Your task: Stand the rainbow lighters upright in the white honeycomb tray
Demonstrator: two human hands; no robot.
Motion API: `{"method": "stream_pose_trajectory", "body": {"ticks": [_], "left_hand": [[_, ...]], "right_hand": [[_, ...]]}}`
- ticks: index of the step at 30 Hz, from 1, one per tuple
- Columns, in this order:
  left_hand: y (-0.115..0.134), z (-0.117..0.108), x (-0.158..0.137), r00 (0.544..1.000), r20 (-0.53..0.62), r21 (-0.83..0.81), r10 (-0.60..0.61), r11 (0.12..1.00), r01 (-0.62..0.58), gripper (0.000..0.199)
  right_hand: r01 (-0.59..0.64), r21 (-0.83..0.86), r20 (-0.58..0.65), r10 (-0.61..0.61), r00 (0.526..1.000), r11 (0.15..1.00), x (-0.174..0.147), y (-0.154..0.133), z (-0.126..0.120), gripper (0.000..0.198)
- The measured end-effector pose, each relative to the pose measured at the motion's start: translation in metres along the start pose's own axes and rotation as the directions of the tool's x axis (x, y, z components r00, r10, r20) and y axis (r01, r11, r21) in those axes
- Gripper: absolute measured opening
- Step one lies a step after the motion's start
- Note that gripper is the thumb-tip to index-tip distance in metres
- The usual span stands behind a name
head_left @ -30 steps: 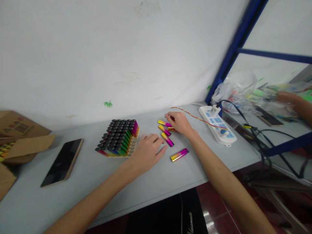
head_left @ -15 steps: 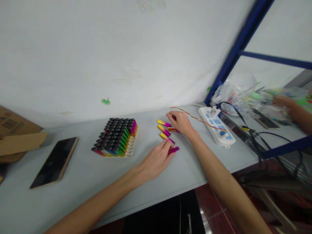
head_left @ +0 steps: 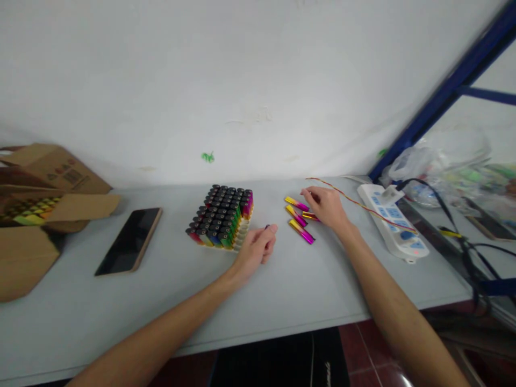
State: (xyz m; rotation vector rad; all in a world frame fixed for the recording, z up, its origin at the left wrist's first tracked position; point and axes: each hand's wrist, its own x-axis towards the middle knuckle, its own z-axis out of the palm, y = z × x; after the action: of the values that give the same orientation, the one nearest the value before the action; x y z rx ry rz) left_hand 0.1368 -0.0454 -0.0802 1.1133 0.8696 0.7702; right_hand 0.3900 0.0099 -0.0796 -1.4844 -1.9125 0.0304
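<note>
My left hand point(head_left: 255, 247) is closed around a slim tube, of which only a dark tip shows at the fingers. It is by the right front corner of a white holed tray point(head_left: 243, 232). Black-capped tubes point(head_left: 220, 215) in green, blue, red and purple stand upright in rows in that tray. Over on the right, my right hand point(head_left: 325, 207) has its fingers curled together; what they hold, if anything, is hidden. Several shiny yellow-to-purple tubes point(head_left: 301, 231) lie loose beside it, one partly under the hand.
A dark phone point(head_left: 129, 241) lies left of the tray. Further left is an open cardboard box point(head_left: 76, 172) with more tubes inside. A white power strip point(head_left: 393, 220), a red-yellow wire point(head_left: 355, 200) and black cables are on the right, near a blue frame point(head_left: 437, 86) and plastic bags point(head_left: 419, 166).
My left hand has carried a tube away from the loose ones, leftward to the tray. My right hand stays by the loose tubes. The view has swung left, showing more of the box.
</note>
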Motion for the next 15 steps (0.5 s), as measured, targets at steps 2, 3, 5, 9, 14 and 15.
{"method": "stream_pose_trajectory", "body": {"ticks": [2, 3, 5, 9, 14, 15], "left_hand": [[-0.002, 0.000, 0.001, 0.999, -0.048, 0.005, 0.007, 1.000, -0.006, 0.058], [-0.003, -0.001, 0.001, 0.998, -0.068, 0.016, 0.010, 1.000, -0.009, 0.057], [-0.006, -0.003, 0.003, 0.994, -0.103, 0.069, 0.032, 0.997, -0.025, 0.054], [-0.011, -0.008, 0.005, 0.987, -0.115, 0.215, 0.113, 0.973, -0.086, 0.045], [-0.011, -0.006, 0.005, 0.991, -0.093, 0.209, 0.093, 0.975, -0.072, 0.046], [-0.009, -0.004, 0.005, 0.995, -0.076, 0.179, 0.071, 0.982, -0.056, 0.048]], "right_hand": [[-0.003, -0.004, 0.005, 0.003, 1.000, 1.000, -0.001, 0.000, 0.001, 0.043], [-0.005, -0.007, 0.006, 0.005, 1.000, 1.000, -0.001, 0.001, 0.001, 0.043], [-0.002, -0.013, 0.008, 0.002, 1.000, 1.000, -0.001, 0.001, 0.002, 0.043], [0.006, -0.022, 0.018, -0.006, 1.000, 1.000, -0.001, 0.002, 0.003, 0.042], [0.002, -0.021, 0.019, -0.002, 1.000, 1.000, -0.001, 0.001, 0.003, 0.042], [0.000, -0.019, 0.019, 0.000, 1.000, 1.000, -0.001, 0.001, 0.004, 0.042]]}}
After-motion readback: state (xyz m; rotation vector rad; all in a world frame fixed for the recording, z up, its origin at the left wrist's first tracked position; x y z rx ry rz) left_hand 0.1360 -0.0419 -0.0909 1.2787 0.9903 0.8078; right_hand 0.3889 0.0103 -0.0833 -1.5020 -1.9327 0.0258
